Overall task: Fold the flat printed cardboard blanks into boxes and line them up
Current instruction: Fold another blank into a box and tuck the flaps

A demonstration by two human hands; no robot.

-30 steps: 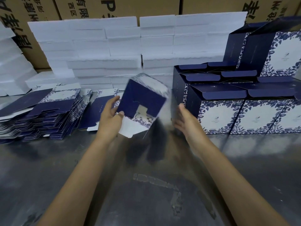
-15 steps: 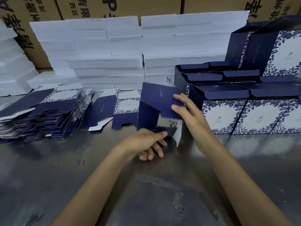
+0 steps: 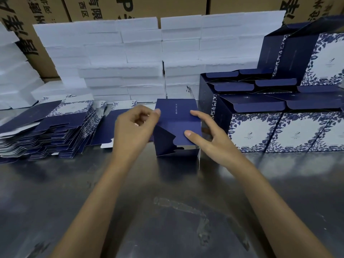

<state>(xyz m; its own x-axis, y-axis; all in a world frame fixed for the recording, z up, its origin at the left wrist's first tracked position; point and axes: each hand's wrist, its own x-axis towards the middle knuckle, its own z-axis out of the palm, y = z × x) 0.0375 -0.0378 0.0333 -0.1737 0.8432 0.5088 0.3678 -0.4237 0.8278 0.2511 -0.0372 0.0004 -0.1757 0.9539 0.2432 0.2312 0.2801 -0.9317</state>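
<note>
A half-formed navy box [image 3: 176,131] stands on the steel table, its notched flaps showing at the front. My left hand [image 3: 135,125] pinches the box's upper left edge with thumb and fingers. My right hand [image 3: 206,135] presses a navy flap down, thumb on the panel and fingers over the top right edge. To the left lies a fanned stack of flat printed blanks [image 3: 48,129]. A row of folded blue-and-white floral boxes [image 3: 279,131] stands at the right, with more stacked behind and above.
White foam blocks [image 3: 130,58] are piled along the back, with brown cartons [image 3: 149,6] behind them. A loose flat blank [image 3: 106,131] lies just left of my left hand. Bare steel table surface [image 3: 167,211] spreads in front.
The blank went from being swung open in the air to standing on the table. My left hand rose from the table to the box's top left edge; my right hand now presses a flap.
</note>
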